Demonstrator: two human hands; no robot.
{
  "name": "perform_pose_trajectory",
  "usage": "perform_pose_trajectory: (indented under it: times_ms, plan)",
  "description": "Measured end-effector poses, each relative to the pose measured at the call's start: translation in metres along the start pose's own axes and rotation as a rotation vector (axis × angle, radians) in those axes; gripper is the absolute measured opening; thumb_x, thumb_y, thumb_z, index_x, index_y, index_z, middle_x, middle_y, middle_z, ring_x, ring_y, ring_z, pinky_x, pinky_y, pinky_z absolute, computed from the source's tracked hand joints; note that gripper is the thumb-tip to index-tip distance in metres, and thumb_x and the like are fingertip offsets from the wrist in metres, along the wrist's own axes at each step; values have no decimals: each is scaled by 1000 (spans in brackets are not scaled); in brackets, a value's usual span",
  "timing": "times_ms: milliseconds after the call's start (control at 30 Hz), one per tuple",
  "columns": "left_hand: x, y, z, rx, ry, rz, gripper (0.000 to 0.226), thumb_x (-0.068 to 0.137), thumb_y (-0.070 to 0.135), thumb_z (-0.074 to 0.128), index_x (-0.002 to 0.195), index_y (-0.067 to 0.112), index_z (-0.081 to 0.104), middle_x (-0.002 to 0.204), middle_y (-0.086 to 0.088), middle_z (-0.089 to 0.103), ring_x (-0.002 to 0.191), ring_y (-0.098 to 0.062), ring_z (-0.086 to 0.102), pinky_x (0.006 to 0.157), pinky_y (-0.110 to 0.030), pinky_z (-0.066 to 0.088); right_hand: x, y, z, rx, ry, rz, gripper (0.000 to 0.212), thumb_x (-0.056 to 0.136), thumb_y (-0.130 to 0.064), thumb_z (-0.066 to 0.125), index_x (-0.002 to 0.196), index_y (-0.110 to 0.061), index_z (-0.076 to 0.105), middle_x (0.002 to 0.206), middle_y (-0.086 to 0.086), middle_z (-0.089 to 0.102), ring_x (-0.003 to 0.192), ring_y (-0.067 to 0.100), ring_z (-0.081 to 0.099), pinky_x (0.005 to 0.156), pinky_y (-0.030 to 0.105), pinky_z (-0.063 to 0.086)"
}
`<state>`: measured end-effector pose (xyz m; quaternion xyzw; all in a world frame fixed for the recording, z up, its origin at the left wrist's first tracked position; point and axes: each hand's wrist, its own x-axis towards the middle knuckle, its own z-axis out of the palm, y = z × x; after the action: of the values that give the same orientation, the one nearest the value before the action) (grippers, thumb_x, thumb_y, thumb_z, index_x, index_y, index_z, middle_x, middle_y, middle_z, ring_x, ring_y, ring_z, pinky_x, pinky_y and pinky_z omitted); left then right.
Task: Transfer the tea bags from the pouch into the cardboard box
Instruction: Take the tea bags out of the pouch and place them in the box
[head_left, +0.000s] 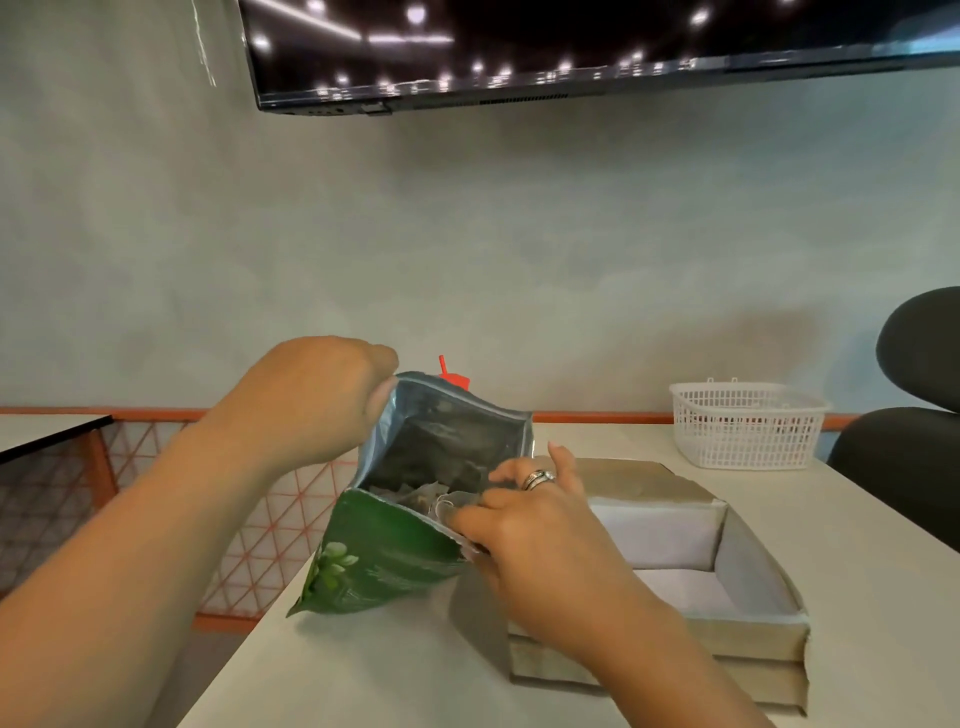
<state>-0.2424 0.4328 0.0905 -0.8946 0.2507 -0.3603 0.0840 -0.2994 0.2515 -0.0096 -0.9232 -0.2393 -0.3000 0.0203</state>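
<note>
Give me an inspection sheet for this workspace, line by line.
Surface: pale table.
Job's things: green pouch open and tilted, tea bags inside; cardboard box open beside it, no bags seen in it.
Clutter: white basket on the table's far right; red object behind the pouch, unclear.
Grippers: left hand grips the pouch's top edge; right hand seems to pinch one of the tea bags at the mouth.
Cables: nothing seen.
Surroundings: wall screen above, black chair right, orange mesh partition left.

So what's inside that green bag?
Pale tea bags lie low in the green pouch, against its silver lining. The right hand reaching in covers some, so I cannot count them.
</note>
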Motion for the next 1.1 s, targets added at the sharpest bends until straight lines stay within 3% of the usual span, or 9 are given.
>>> perform_pose_trajectory:
  times_ms: [167,300,400,533,600,700,867,1000,1100]
  plan:
    - [2,-8,12,124,168,231,28,65,3,74,60,13,49,47,3,41,42,-14,29,42,-11,7,9,-17,6,-11,-61,17,13,83,-28,57,80,-25,70,74,-4,67,86,24,57,100,64,24]
    - [4,-11,28,184,126,299,26,54,-1,80,65,10,59,54,-1,56,43,-17,49,37,-21,29,13,-32,19,-57,-64,-9,7,73,-17,70,80,-19,69,68,4,64,79,27,57,98,70,27]
    - [5,-17,36,174,109,329,26,52,-3,79,66,9,61,56,-3,58,45,-17,51,38,-20,34,16,-38,24,-50,-173,-38,31,81,-1,53,110,-11,59,105,16,62,107,33,47,107,66,3]
    - [3,-21,42,88,82,245,20,69,13,77,69,14,57,56,1,56,45,-13,40,37,-15,21,20,-33,32,-85,-201,-15,31,85,1,46,115,-8,53,108,17,60,106,35,47,95,52,35]
    - [3,-10,41,19,40,88,13,88,26,58,97,17,54,76,1,63,60,-16,50,46,-25,40,25,-29,33,-46,-242,19,27,85,4,44,108,-4,56,104,19,61,101,35,49,88,46,42]
    - [-8,12,43,-233,-127,-144,53,88,23,55,131,29,25,109,-2,60,85,-22,60,75,-36,51,32,-24,36,-69,-220,61,29,82,5,47,108,-3,56,105,19,61,102,35,50,87,44,46]
    - [-33,28,55,-285,-108,-39,44,75,0,55,109,25,44,112,2,49,91,-22,50,75,-34,48,38,-22,40,-59,-101,108,29,40,-7,81,67,-13,69,58,7,64,57,24,59,47,26,47]
    - [-35,12,72,-113,-34,26,37,44,-3,80,74,15,68,81,0,67,66,-23,55,51,-28,50,27,-20,44,-33,-176,43,28,80,1,47,103,-6,62,100,16,65,96,34,54,78,37,43]
    - [-33,10,78,-198,-17,-106,42,56,-10,69,93,10,72,91,-6,71,74,-27,57,65,-34,54,21,-26,45,-51,-224,17,29,82,3,42,102,-2,62,100,19,64,97,35,54,79,39,42]
